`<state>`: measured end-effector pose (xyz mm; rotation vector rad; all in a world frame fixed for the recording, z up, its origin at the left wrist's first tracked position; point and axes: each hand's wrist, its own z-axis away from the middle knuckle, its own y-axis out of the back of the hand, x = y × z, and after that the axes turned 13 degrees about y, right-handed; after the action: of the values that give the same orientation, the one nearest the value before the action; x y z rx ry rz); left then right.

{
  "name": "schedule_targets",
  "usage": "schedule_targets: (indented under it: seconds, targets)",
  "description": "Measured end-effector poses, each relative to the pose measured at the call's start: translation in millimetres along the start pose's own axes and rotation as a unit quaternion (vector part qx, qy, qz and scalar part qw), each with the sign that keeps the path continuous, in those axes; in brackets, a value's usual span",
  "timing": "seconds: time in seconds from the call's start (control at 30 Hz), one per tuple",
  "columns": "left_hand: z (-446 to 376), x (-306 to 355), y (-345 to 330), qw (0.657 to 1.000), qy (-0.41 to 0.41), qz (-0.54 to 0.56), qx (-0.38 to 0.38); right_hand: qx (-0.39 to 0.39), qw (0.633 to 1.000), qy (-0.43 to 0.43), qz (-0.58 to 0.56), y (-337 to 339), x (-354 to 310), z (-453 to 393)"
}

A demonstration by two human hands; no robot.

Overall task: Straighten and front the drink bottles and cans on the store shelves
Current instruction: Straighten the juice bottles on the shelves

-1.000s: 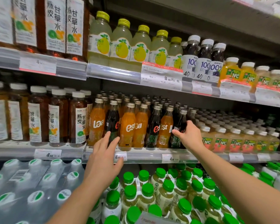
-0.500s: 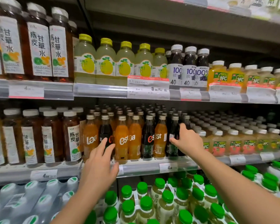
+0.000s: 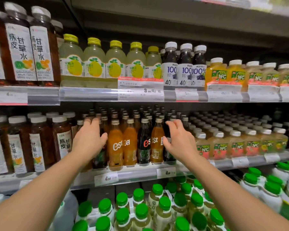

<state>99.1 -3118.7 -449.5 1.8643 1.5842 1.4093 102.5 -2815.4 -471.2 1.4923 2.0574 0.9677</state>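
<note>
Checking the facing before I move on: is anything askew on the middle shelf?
Yes. The est bottles between the left hand and right hand face different ways: logos show only as cut-off letters, so labels aren't fronted.

Soda bottles (image 3: pixel 130 144) between hands (image 3: pixel 88 140); shelf (image 3: pixel 137 174) beneath.

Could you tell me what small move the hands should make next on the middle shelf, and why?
Probably turn the dark bottle under the right hand until its logo faces out. Its label shows a side panel, while the orange bottle and the black bottle beside it show logos. The left hand rests on another dark bottle, whose label is hidden.
</note>
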Motion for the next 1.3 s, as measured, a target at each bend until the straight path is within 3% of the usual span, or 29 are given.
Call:
schedule_targets:
  seconds: [0.13,0.27,0.4,0.63,0.73,0.9,1.07,1.2,1.3]
  targets:
    - [2,7,7,0.999,0.004,0.048,0.015,-0.036,0.996,0.084,0.002,2,-3,-21]
    - [9,3,9,0.996,-0.01,0.088,0.009,-0.071,0.995,0.06,-0.021,1,-7,-34]
    - [13,-5,11,0.991,0.005,0.135,-0.01,-0.056,0.997,0.033,-0.031,1,-9,-38]
    - [24,-10,17,0.967,0.025,0.226,-0.112,-0.047,0.999,0.026,0.004,9,-18,-41]
    - [31,-19,18,0.964,0.017,0.251,-0.092,-0.042,0.999,0.013,-0.005,11,-22,-39]
    - [64,-34,16,0.906,-0.001,0.422,-0.029,-0.026,0.998,-0.018,-0.056,15,-25,-37]
    - [82,-53,18,0.845,0.009,0.535,-0.021,-0.005,0.997,-0.032,-0.074,14,-26,-34]
    - [93,-67,17,0.843,-0.01,0.538,-0.024,0.013,0.995,-0.053,-0.081,7,-28,-33]
    - [102,-80,7,0.829,0.02,0.558,-0.032,0.025,0.989,-0.091,-0.116,1,-28,-32]
